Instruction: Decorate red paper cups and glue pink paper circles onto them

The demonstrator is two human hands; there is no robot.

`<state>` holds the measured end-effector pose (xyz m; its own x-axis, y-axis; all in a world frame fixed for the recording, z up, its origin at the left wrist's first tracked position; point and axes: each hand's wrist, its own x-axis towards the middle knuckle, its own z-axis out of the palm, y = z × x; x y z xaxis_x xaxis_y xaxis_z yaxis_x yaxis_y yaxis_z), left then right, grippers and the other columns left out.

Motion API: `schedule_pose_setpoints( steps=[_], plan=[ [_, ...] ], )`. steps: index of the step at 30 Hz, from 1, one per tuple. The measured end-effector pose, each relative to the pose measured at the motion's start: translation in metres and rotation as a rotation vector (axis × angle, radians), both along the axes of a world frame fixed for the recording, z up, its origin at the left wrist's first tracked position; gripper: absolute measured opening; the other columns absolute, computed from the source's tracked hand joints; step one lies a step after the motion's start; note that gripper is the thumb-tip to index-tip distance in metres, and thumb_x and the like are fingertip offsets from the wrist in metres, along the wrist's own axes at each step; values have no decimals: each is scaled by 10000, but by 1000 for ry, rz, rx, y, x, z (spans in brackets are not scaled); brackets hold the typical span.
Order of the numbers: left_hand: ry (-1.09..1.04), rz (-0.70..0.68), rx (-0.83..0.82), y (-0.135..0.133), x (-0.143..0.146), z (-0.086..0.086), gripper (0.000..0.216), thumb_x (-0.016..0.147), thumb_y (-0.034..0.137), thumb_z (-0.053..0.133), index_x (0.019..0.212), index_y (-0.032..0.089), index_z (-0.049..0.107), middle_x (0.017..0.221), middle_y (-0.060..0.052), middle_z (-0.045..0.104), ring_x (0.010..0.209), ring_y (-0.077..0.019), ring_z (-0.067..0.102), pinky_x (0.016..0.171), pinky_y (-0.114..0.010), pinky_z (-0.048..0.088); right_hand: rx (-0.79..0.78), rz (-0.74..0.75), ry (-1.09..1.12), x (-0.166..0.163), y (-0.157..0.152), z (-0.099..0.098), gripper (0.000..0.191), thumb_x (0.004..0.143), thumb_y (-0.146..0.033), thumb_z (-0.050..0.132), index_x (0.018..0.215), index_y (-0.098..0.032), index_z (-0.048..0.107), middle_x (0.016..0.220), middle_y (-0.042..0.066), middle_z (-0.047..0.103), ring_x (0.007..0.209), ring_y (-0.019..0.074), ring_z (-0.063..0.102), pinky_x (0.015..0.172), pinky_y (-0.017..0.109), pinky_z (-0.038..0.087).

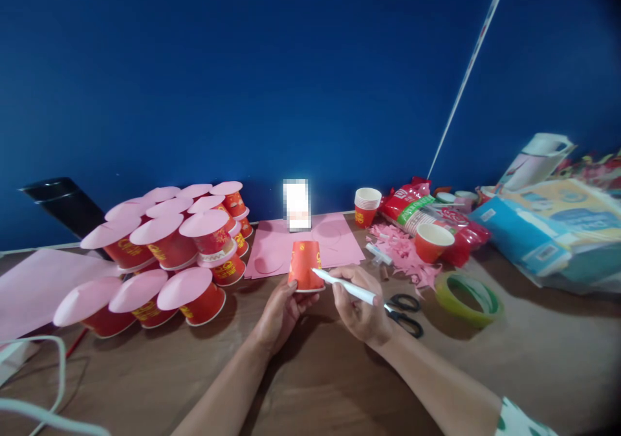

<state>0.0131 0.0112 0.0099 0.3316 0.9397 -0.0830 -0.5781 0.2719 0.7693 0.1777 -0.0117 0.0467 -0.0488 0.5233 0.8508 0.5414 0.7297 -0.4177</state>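
Upside down in my left hand [284,313] is a red paper cup [305,264] with gold print, its white rim at the bottom. My right hand [361,306] grips a white marker pen [352,288] with a pinkish end. The pen's tip lies against or very close to the cup's right side; I cannot tell which. Behind the cup, pink paper sheets [344,245] with faint round outlines lie on the table. Black-handled scissors [410,316] rest just right of my right hand, their blades partly hidden by it.
Stacked red cups topped with pink paper cones [114,232] fill the left side. On the right are nested cups [367,206], pink paper scraps [400,248], a single cup [433,243], a tape roll [485,316] and a blue-and-yellow package [528,235]. A white cable [61,371] crosses the lower left.
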Motion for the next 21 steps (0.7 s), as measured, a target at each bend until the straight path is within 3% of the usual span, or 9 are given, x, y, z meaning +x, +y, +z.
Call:
schedule_pose_setpoints(
  steps=[21],
  plan=[
    [-2,-12,36,1,-2,-6,282,823,308,603,1040,135,650,1107,-122,678,1055,-282,611,914,-429,470,-48,-14,24,3,5,-10,131,864,-114,503,948,-169,587,807,57,655,745,169,631,694,292,516]
  ],
)
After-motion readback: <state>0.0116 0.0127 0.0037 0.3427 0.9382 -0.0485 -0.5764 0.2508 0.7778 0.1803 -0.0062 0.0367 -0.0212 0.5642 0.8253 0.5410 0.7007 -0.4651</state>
